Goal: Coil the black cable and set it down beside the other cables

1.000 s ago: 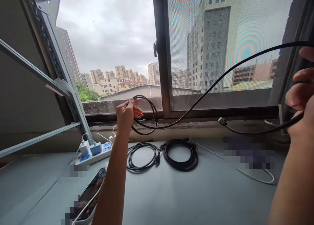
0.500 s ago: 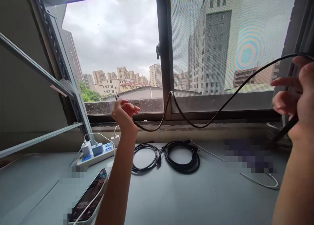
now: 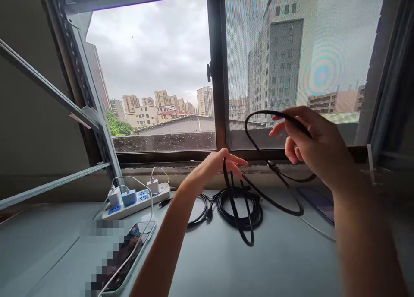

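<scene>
I hold one long black cable [image 3: 258, 189] between both hands, above a grey table [image 3: 258, 262] by a window. My left hand [image 3: 216, 167] pinches the cable, and a long loop of it hangs down from the fingers to the table. My right hand [image 3: 312, 143] is closed on the cable's other part, which arcs over its fingers and loops below them. Two coiled black cables lie on the table under my hands: a thin one [image 3: 201, 210] and a thicker one [image 3: 226, 208].
A white power strip [image 3: 136, 198] with plugged chargers sits at the left by the sill. A phone [image 3: 124, 258] on a white charging lead lies near the front left. Another phone [image 3: 318, 204] and a white lead [image 3: 318, 231] lie at the right. Metal window struts [image 3: 51, 94] slant at the left.
Both hands have come together toward the middle. The cable, stretched wide between them before, now hangs in loops. My right hand moved left and down from the frame's edge.
</scene>
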`<state>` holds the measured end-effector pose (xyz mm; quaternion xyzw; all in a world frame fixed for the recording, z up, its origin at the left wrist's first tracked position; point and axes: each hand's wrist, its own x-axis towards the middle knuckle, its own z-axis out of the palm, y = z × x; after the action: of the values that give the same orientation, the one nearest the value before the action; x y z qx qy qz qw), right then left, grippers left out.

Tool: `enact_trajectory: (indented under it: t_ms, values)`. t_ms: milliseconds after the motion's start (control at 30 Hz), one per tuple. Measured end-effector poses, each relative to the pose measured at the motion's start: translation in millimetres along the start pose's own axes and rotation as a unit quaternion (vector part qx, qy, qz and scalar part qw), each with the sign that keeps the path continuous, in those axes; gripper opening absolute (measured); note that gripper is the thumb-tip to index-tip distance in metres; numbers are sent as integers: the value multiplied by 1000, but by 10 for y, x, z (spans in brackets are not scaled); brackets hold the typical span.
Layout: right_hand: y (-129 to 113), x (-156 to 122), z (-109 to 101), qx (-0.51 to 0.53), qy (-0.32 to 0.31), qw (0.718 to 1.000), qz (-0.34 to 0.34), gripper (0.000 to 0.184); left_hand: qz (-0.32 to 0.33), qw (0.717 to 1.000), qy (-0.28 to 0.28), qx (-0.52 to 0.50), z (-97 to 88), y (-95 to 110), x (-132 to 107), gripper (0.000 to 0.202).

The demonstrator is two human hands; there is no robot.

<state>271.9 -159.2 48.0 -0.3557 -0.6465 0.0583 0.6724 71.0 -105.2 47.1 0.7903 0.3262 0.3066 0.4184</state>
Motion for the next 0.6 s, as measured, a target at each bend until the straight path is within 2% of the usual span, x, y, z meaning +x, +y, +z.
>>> enact_trajectory:
  t_ms: [67,133,233,400,500,600]
  values:
    - [30,8,-10,5,-33,998,59,17,-22,999,-17,19,-4,20,-43,49]
    - [57,14,-23,8,-38,994,107,18,-36,999,-17,0,-13,18,-61,54]
    - [74,13,-28,15,-35,987,153,22,-23,997,23,-76,-37,7,-53,62]
    - [103,-6,41,-8,-62,986,155,55,45,978,123,-160,-51,42,-22,62]
    - [128,-17,117,-30,-103,981,160,74,83,969,135,-191,0,46,-11,62]
    - [120,-30,173,-48,-134,977,156,81,108,963,148,-196,77,21,9,57]
